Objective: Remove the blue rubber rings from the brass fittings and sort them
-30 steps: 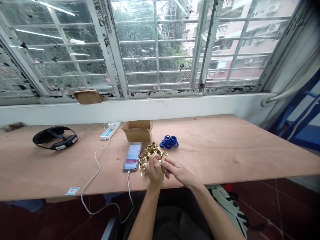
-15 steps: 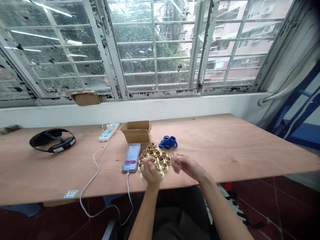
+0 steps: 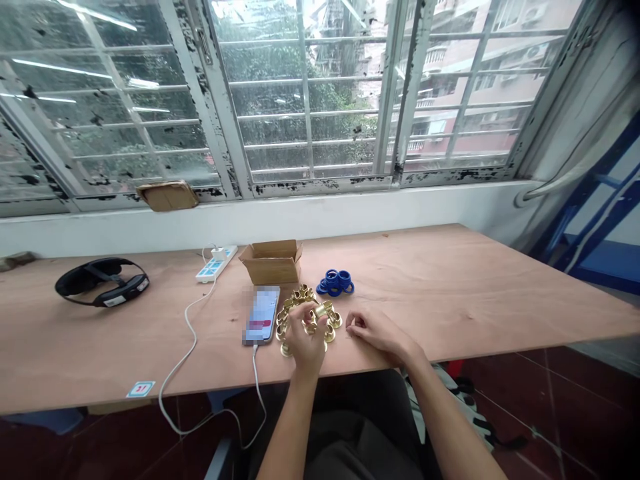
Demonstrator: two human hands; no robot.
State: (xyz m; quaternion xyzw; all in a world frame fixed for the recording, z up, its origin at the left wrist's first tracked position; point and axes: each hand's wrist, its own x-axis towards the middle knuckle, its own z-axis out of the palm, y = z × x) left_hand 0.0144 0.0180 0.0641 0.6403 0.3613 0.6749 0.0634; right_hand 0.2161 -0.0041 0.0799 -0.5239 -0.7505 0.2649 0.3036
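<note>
Cable: The white cable (image 3: 194,335) loops below the table edge at lower left; snagged by a knee, it could drag the phone (image 3: 261,313).
Phone: It lies left of centre, just beside the gold pieces (image 3: 302,293); one knocked loose could roll against it.
Box: The open cardboard box (image 3: 273,271) sits behind the phone; an elbow or a tugged phone could shove it.
Left hand: At lower centre, the left hand (image 3: 306,340) pinches one gold piece (image 3: 321,311) between thumb and forefinger, above the heap; the smooth-looking rim could slip if the pinch slackens, dropping it among its likes.
Gold heap: Pieces lean and overlap at mid-frame; a brushing knuckle could topple several, the nearest towards the front edge.
Blue rings: The blue rings (image 3: 335,283) are stacked loosely behind the heap; a careless reach could scatter them.
Right hand: Right of the heap, the right hand (image 3: 374,331) has fingers curled in, thumb against them; whether they grip anything, I cannot tell.
</note>
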